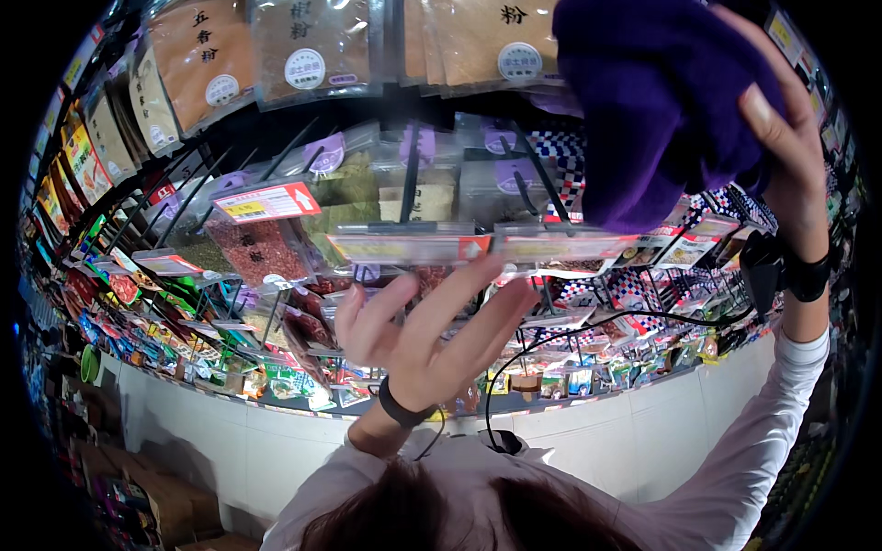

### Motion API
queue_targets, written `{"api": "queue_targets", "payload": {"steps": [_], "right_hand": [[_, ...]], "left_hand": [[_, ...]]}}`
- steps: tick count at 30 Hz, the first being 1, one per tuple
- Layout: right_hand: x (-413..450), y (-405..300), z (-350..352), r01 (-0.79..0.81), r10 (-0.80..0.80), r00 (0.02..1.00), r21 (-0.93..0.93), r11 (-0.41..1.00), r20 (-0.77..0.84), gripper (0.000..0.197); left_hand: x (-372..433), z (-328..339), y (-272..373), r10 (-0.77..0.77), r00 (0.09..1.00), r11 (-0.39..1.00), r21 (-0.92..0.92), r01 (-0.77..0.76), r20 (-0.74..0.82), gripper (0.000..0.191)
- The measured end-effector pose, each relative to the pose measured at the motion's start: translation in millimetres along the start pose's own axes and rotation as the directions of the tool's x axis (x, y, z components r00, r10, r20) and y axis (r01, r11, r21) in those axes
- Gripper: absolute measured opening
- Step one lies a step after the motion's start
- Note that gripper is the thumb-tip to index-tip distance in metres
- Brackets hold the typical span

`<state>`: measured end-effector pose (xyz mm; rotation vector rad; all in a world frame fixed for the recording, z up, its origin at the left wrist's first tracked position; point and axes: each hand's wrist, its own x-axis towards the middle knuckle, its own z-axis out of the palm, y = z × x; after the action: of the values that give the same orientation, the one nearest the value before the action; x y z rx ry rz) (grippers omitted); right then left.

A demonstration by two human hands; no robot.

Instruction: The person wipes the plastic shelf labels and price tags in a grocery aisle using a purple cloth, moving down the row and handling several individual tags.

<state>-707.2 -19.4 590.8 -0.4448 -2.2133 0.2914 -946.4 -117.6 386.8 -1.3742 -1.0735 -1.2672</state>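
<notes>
My right hand (792, 131) is raised at the upper right and grips a bunched purple cloth (661, 110); part of its fingers is hidden behind the folds. My left hand (434, 330), slightly blurred, is in the middle with its fingers apart and holds nothing. Just beyond its fingertips are a clear price tag holder (410, 248) and a second price tag holder (568, 244). Left of them a packet of reddish spice (258, 251) hangs under a white and red price tag (267, 202). Above hang packets of brown powder (313, 48), partly overlapped by the cloth on the right.
Metal display hooks (411, 172) jut out between hanging packets. Lower rows hold checkered packets (630, 293) and colourful bags. A black cable (592, 320) runs from near my right wrist to my chest. Cardboard boxes (172, 503) stand on the pale tiled floor (275, 441) at the lower left.
</notes>
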Motion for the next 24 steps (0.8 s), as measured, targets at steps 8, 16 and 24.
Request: {"api": "queue_targets", "payload": {"steps": [8,16,24], "right_hand": [[-6.1,1.7,37.3,0.271,-0.234,0.868,-0.023,0.962,0.437,0.032],[-11.8,-5.1,63.2,0.460,-0.331,0.784,-0.131,0.878,0.526,0.032],[12.3,16.2,62.4,0.396,-0.321,0.757,-0.009,0.918,0.570,0.039]], "left_hand": [[8.7,17.8,-8.7,0.028,0.998,0.999,-0.029,-0.027,0.048,0.035],[2.7,21.9,-9.5,0.060,0.997,0.998,0.034,-0.058,-0.042,0.014],[12.8,18.0,-15.9,0.111,0.994,0.991,-0.078,-0.110,0.008,0.020]]}}
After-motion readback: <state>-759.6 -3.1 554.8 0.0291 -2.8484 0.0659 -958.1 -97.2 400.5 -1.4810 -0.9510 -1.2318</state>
